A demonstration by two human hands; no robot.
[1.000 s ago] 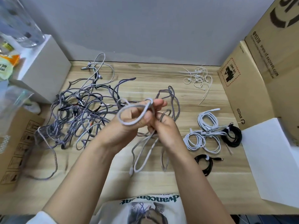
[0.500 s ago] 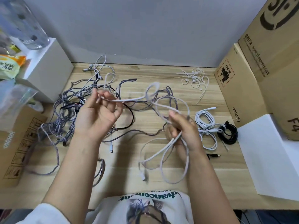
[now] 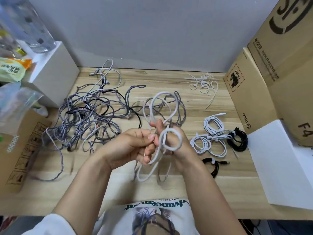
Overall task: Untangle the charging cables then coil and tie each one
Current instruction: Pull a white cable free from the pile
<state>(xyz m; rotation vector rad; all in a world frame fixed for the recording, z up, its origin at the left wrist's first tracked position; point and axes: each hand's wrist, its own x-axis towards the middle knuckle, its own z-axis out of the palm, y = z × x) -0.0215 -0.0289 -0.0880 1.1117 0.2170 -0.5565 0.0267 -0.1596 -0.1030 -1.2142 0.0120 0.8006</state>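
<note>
Pale grey cable [image 3: 166,106] is pinched in both hands over the worktop [image 3: 186,187]: we note the left hand [image 3: 130,146] and right hand [image 3: 174,143] meet to gather loops, apparently coiling. Left of the grip lies the tangle [image 3: 88,119]; right, tied coils [image 3: 213,138].

The left hand [image 3: 130,146] has closed back in against the right hand [image 3: 176,143], gathering the white cable [image 3: 171,141] into loops.
</note>
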